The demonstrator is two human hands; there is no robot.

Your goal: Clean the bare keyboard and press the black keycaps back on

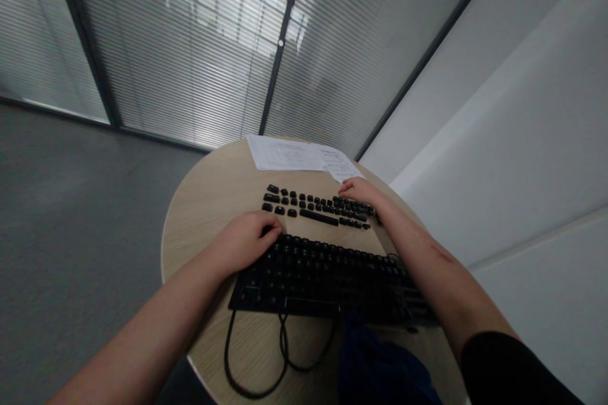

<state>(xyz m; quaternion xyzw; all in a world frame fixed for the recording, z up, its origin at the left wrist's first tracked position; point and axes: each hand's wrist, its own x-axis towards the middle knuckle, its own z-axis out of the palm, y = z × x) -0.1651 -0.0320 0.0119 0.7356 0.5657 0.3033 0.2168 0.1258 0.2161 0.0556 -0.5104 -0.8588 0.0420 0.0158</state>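
Note:
A black keyboard (pixel 308 272) lies on the round wooden table, its front edge towards me. My left hand (pixel 249 240) rests at the keyboard's upper left corner with its fingers curled in. What those fingers hold, if anything, is hidden. Beyond the keyboard, loose black keycaps lie in rows, among them a long space bar (pixel 319 218). Over the right end of the farthest row is my right hand (pixel 358 190), its fingers bent close together near the keycaps. Anything between its fingertips is too small to make out. My right forearm covers the keyboard's right end.
Printed paper sheets (pixel 289 155) lie at the table's far edge. A black cable (pixel 285 354) loops in front of the keyboard, next to dark blue cloth (pixel 380 361). Glass panels with blinds (pixel 190 63) stand behind the table (pixel 204 196), and a white wall (pixel 522 107) rises on the right.

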